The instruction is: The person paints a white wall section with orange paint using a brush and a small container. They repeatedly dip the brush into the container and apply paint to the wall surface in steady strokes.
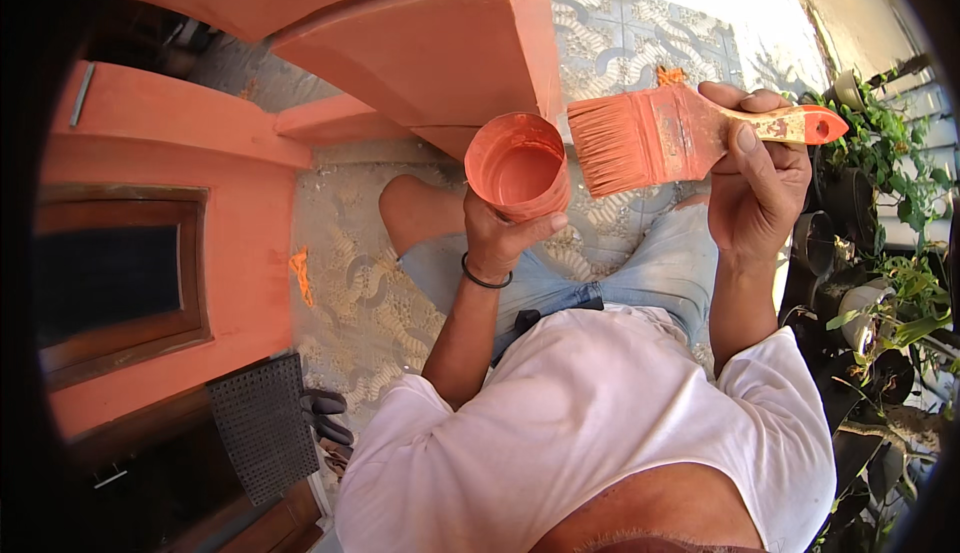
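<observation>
My left hand (501, 236) grips a round paint container (551, 204) from below and the side; salmon-coloured paint (525, 174) lies inside, and its walls are smeared with the same colour. In my right hand (761, 170) is a wide flat paintbrush (679, 133), held at its wooden handle between thumb and fingers. The brush lies level, its bristles pointing left towards the container's rim without touching it. Paint coats the bristles and ferrule. The handle's end is red with a hole in it.
A salmon-painted wall (251, 253) with a wood-framed window (199, 268) stands left. Ahead is a painted pillar (450, 50). Orange scraps (300, 275) lie on the patterned tile floor (360, 328). Potted plants (911, 185) line the right side. A black perforated mat (266, 425) is at lower left.
</observation>
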Action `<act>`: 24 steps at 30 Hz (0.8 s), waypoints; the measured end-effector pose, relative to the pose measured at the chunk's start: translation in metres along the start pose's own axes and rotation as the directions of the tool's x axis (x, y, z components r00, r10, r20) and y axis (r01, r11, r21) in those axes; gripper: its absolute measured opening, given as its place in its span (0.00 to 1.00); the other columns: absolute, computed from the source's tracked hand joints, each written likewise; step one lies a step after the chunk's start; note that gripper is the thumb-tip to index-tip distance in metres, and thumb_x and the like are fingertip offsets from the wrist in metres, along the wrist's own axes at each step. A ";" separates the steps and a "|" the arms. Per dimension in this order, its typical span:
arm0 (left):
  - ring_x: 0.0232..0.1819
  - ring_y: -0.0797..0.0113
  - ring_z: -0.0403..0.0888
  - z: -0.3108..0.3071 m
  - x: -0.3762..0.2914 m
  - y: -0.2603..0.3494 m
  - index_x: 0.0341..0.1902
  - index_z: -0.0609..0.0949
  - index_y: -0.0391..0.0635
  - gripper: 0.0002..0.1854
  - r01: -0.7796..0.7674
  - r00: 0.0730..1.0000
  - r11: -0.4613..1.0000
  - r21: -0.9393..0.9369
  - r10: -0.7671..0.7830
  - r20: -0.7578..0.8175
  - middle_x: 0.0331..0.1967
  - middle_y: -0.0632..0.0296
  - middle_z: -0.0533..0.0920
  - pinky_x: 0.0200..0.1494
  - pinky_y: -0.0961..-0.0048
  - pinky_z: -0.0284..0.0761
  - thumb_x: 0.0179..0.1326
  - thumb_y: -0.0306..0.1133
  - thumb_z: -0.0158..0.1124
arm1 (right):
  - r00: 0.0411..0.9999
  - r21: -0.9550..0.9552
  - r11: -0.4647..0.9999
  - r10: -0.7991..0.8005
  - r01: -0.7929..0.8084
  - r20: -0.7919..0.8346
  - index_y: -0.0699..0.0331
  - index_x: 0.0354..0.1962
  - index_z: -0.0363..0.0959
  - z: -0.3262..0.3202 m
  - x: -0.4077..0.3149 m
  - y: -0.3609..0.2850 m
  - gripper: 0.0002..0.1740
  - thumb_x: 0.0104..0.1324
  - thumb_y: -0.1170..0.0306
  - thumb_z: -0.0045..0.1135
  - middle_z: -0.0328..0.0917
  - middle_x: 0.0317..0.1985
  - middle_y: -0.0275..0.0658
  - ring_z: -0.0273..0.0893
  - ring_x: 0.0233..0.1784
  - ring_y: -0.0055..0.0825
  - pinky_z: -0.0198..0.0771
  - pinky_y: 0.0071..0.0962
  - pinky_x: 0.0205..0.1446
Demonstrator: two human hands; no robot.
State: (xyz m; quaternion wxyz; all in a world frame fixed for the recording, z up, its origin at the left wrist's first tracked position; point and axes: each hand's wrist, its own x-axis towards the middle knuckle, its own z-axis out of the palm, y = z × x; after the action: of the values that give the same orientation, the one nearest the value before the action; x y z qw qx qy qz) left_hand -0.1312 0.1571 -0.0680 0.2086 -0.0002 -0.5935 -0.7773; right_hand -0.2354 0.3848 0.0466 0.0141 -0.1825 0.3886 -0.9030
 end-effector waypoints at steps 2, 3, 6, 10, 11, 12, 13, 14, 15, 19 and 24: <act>0.62 0.63 0.82 0.003 0.003 -0.001 0.67 0.73 0.35 0.46 0.011 0.998 0.999 0.052 -0.013 0.055 0.59 0.53 0.82 0.65 0.64 0.79 0.43 0.28 0.88 | 0.988 -0.157 0.977 -0.134 0.145 0.079 0.69 0.51 0.77 0.003 -0.004 -0.002 0.16 0.66 0.84 0.64 0.86 0.50 0.59 0.87 0.54 0.41 0.81 0.35 0.59; 0.62 0.63 0.82 0.004 0.003 -0.005 0.68 0.72 0.35 0.47 0.014 0.998 0.999 0.042 -0.016 0.059 0.60 0.53 0.82 0.65 0.64 0.79 0.43 0.28 0.88 | 0.973 -0.225 0.949 -0.194 0.219 0.128 0.69 0.51 0.77 0.004 -0.005 -0.002 0.17 0.65 0.84 0.65 0.86 0.50 0.60 0.87 0.54 0.42 0.81 0.37 0.61; 0.63 0.63 0.81 0.006 0.004 -0.016 0.70 0.70 0.36 0.49 0.025 0.996 0.999 0.037 -0.028 0.079 0.61 0.54 0.81 0.66 0.64 0.79 0.43 0.26 0.87 | 0.946 -0.391 0.865 -0.250 0.314 0.208 0.68 0.49 0.75 0.002 -0.018 -0.006 0.18 0.63 0.82 0.68 0.84 0.51 0.63 0.85 0.55 0.46 0.76 0.44 0.66; 0.64 0.64 0.80 0.010 0.007 -0.020 0.72 0.67 0.38 0.52 0.035 0.994 0.997 0.065 -0.041 0.101 0.62 0.54 0.79 0.67 0.64 0.78 0.42 0.25 0.87 | 0.904 -0.523 0.739 -0.308 0.424 0.297 0.69 0.50 0.74 0.006 -0.029 -0.003 0.19 0.62 0.82 0.70 0.83 0.51 0.66 0.85 0.57 0.48 0.76 0.45 0.67; 0.64 0.64 0.79 0.012 0.006 -0.021 0.72 0.66 0.38 0.52 0.035 0.994 0.997 0.065 -0.041 0.097 0.63 0.53 0.79 0.67 0.64 0.78 0.42 0.25 0.87 | 0.897 -0.540 0.718 -0.315 0.439 0.310 0.69 0.50 0.74 0.007 -0.031 -0.002 0.20 0.62 0.83 0.70 0.83 0.51 0.66 0.85 0.57 0.48 0.77 0.45 0.67; 0.64 0.64 0.79 0.014 0.007 -0.020 0.72 0.66 0.38 0.52 0.020 0.996 0.998 0.058 -0.026 0.091 0.63 0.53 0.78 0.68 0.64 0.77 0.42 0.25 0.87 | 0.888 -0.533 0.713 -0.323 0.456 0.327 0.70 0.50 0.73 0.008 -0.029 0.000 0.20 0.62 0.84 0.71 0.83 0.51 0.67 0.85 0.57 0.50 0.77 0.45 0.67; 0.65 0.64 0.79 0.016 0.007 -0.018 0.72 0.66 0.38 0.52 0.006 0.996 0.999 0.051 -0.010 0.085 0.63 0.53 0.78 0.68 0.64 0.77 0.42 0.25 0.87 | 0.882 -0.528 0.710 -0.329 0.466 0.337 0.70 0.50 0.73 0.008 -0.028 0.001 0.20 0.62 0.84 0.70 0.83 0.51 0.68 0.85 0.57 0.50 0.78 0.46 0.67; 0.65 0.64 0.79 0.018 0.007 -0.017 0.72 0.66 0.38 0.52 -0.009 0.997 0.999 0.044 0.005 0.078 0.63 0.53 0.78 0.68 0.64 0.77 0.42 0.25 0.87 | 0.876 -0.522 0.707 -0.334 0.476 0.347 0.70 0.50 0.73 0.007 -0.027 0.001 0.20 0.62 0.84 0.70 0.82 0.51 0.68 0.85 0.57 0.50 0.78 0.47 0.67; 0.65 0.64 0.79 0.018 0.008 -0.017 0.72 0.66 0.38 0.52 -0.023 0.997 0.998 0.052 0.019 0.076 0.63 0.53 0.78 0.68 0.64 0.77 0.42 0.24 0.87 | 0.870 -0.517 0.704 -0.340 0.488 0.357 0.70 0.50 0.73 0.006 -0.026 0.002 0.20 0.62 0.84 0.70 0.82 0.51 0.69 0.85 0.57 0.51 0.78 0.48 0.67; 0.64 0.64 0.80 0.019 0.007 -0.018 0.71 0.66 0.38 0.51 -0.039 0.997 0.998 0.049 0.036 0.065 0.63 0.53 0.79 0.67 0.65 0.78 0.42 0.25 0.87 | 0.817 -0.489 0.666 -0.363 0.563 0.447 0.70 0.49 0.73 -0.001 -0.021 0.000 0.21 0.61 0.85 0.71 0.82 0.50 0.70 0.86 0.55 0.53 0.80 0.49 0.64; 0.62 0.64 0.82 0.017 0.006 -0.019 0.70 0.67 0.38 0.51 -0.070 0.996 0.992 0.104 0.063 0.070 0.62 0.52 0.80 0.65 0.65 0.80 0.42 0.28 0.87 | 0.813 -0.541 0.643 -0.237 0.542 0.532 0.67 0.45 0.74 0.007 -0.021 -0.005 0.22 0.56 0.83 0.77 0.84 0.46 0.63 0.88 0.49 0.45 0.84 0.38 0.53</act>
State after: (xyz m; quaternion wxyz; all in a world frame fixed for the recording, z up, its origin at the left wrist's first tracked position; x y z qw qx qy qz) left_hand -0.1468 0.1751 -0.0785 0.2144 -0.0349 -0.6403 -0.7368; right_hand -0.2127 0.3864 0.0477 -0.1706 -0.4431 0.6242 -0.6204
